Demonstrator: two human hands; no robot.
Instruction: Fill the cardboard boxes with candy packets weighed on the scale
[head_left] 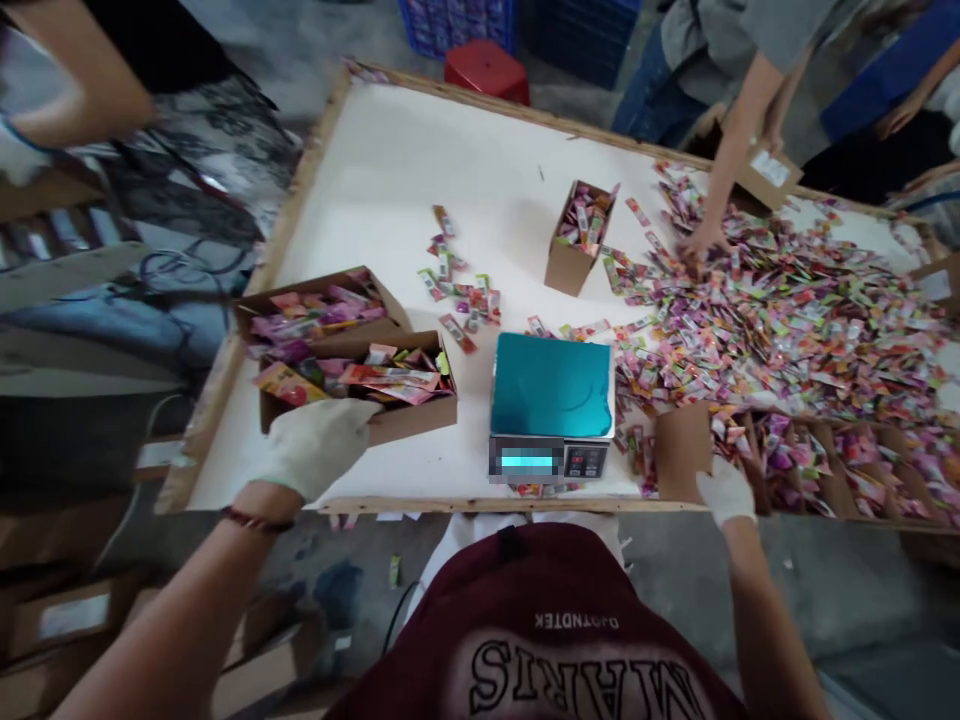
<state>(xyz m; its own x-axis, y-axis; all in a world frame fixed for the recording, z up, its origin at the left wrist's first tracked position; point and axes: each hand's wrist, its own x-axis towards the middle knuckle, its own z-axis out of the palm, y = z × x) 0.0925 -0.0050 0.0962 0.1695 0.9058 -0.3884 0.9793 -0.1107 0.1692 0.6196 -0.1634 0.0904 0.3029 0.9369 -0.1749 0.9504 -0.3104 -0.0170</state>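
Note:
My left hand (319,440), in a white glove, grips the near edge of a cardboard box (412,418) full of colourful sachets. A second filled box (319,312) stands just behind it. My right hand (724,488), also gloved, holds the near flap of another box (681,448) at the start of a row of filled boxes (825,465) along the table's front edge. Between my hands sits a scale with a teal top (553,385).
A big heap of loose sachets (780,310) covers the right half of the white table (420,160). A small open box (576,238) stands mid-table. Another person's hand (701,243) reaches into the heap. A red stool (487,68) and blue crates stand beyond.

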